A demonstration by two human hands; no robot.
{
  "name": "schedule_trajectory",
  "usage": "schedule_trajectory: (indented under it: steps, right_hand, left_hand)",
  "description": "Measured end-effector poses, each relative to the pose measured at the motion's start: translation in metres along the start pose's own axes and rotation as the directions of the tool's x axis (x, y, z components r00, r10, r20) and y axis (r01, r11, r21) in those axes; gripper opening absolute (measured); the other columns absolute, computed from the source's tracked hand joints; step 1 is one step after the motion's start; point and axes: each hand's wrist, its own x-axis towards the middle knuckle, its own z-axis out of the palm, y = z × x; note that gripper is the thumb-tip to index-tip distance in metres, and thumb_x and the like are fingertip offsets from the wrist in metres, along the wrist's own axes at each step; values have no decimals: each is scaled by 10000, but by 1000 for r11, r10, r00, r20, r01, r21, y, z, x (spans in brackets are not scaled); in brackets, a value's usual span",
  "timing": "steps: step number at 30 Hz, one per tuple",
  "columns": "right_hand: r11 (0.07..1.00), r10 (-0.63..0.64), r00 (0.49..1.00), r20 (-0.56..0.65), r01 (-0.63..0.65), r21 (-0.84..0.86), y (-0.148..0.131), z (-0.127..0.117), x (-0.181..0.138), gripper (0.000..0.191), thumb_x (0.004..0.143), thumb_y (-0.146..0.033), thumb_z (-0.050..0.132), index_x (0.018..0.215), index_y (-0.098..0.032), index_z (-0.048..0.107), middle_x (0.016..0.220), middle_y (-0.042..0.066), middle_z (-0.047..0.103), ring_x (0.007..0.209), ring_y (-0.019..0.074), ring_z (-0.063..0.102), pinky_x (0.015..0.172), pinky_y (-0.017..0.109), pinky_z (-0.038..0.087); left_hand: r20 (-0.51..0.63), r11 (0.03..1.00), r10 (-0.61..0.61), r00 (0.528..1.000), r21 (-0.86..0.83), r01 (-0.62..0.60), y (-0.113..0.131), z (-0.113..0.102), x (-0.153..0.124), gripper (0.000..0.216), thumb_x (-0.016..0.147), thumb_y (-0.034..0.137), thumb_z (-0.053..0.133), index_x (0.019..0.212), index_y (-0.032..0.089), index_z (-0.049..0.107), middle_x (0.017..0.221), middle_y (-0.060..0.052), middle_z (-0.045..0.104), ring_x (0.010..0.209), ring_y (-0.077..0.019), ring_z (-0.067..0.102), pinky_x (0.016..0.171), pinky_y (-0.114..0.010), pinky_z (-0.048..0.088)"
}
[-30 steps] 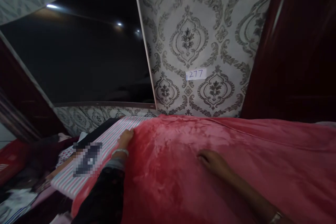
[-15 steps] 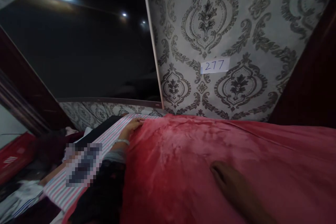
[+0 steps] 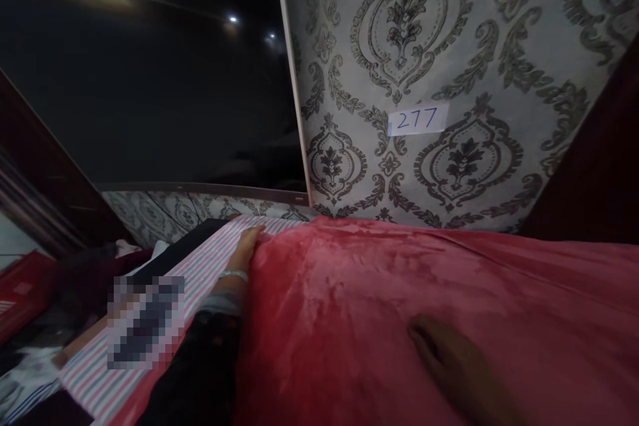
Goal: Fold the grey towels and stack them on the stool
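A red plush blanket (image 3: 349, 293) covers most of the bed. Its left edge lies over a pink and grey striped sheet (image 3: 200, 273). My left hand (image 3: 245, 249), with a bangle at the wrist and a dark sleeve, sits at that left edge near the far corner, fingers curled onto the blanket's border. My right hand (image 3: 446, 356) lies flat on top of the blanket toward the near right, fingers stretched out and holding nothing.
A patterned grey wall with a paper label reading 277 (image 3: 418, 120) stands right behind the bed. A large dark glossy panel (image 3: 150, 93) fills the upper left. Dark red wood (image 3: 594, 173) flanks the right. Clothes and clutter (image 3: 40, 319) lie at the left.
My right hand has slid back toward me and to the right across the blanket. My left hand stays at the blanket's left edge, a little farther up it.
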Motion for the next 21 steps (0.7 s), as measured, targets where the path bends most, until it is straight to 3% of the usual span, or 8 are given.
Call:
schedule_trajectory:
  steps: [4, 7, 9, 11, 13, 14, 17, 21]
  right_hand:
    - [1000, 5, 1000, 17, -5, -6, 3, 0, 0, 403, 919, -429, 354, 940, -272, 725, 993, 72, 755, 876, 245, 685, 816, 366, 521]
    - [1000, 19, 1000, 19, -19, -13, 8, 3, 1, 397, 911, -438, 371, 978, -273, 726, 1029, 76, 753, 920, 267, 684, 866, 400, 515]
    - [1000, 25, 999, 19, -25, -9, 9, 4, 1, 398, 909, -439, 372, 987, -266, 722, 1053, 80, 748, 946, 275, 679, 883, 414, 508]
    - [1000, 24, 999, 34, -24, -6, 6, 2, 1, 413, 914, -440, 351, 980, -255, 715, 1051, 88, 745, 938, 272, 676, 876, 413, 504]
    - [1000, 21, 998, 58, -20, -13, 1, -1, 1, 441, 925, -438, 310, 962, -241, 703, 1033, 95, 740, 916, 264, 672, 852, 408, 502]
    - [1000, 17, 998, 68, -16, -20, -2, -3, 1, 445, 929, -439, 300, 951, -237, 696, 1017, 95, 738, 901, 261, 670, 834, 402, 502]
    - [999, -1, 997, 71, 3, -32, -6, -7, 1, 432, 943, -438, 295, 933, -232, 675, 992, 87, 729, 883, 245, 665, 806, 377, 496]
    - [999, -26, 998, 65, 28, -25, -5, -7, 1, 427, 951, -421, 283, 888, -233, 662, 955, 83, 728, 853, 231, 667, 781, 358, 495]
  left_hand:
    - [130, 996, 64, 989, -73, -55, 26, -5, -15, 239, 740, 308, 621, 908, 157, 700, 803, -56, 718, 809, -230, 675, 763, -353, 548]
    - [221, 957, 284, 933, -128, -261, 44, -22, -52, 253, 761, 315, 603, 963, 194, 695, 990, -42, 722, 978, -214, 645, 892, -322, 503]
    - [494, 908, 403, 770, -110, -404, 48, -34, -84, 211, 796, 349, 583, 870, 191, 701, 970, -49, 718, 964, -217, 634, 888, -314, 486]
    - [788, 878, 323, 525, -43, -477, 44, -41, -115, 204, 815, 327, 556, 843, 198, 713, 898, -37, 714, 860, -194, 627, 801, -288, 480]
    - [885, 854, 223, 409, 25, -520, 36, -41, -138, 187, 809, 278, 537, 850, 211, 707, 852, -18, 699, 784, -166, 604, 725, -261, 458]
    - [878, 841, 220, 425, 50, -538, 31, -38, -147, 169, 801, 264, 536, 844, 213, 691, 842, -13, 688, 769, -159, 592, 706, -255, 448]
    - [724, 825, 299, 621, 131, -550, 22, -21, -162, 130, 790, 307, 575, 866, 215, 628, 863, -16, 665, 779, -168, 584, 704, -266, 449]
    - [523, 852, 287, 803, 244, -463, 17, 3, -172, 532, 703, 360, 720, 1193, 225, 566, 1079, -70, 686, 963, -241, 640, 811, -316, 480]
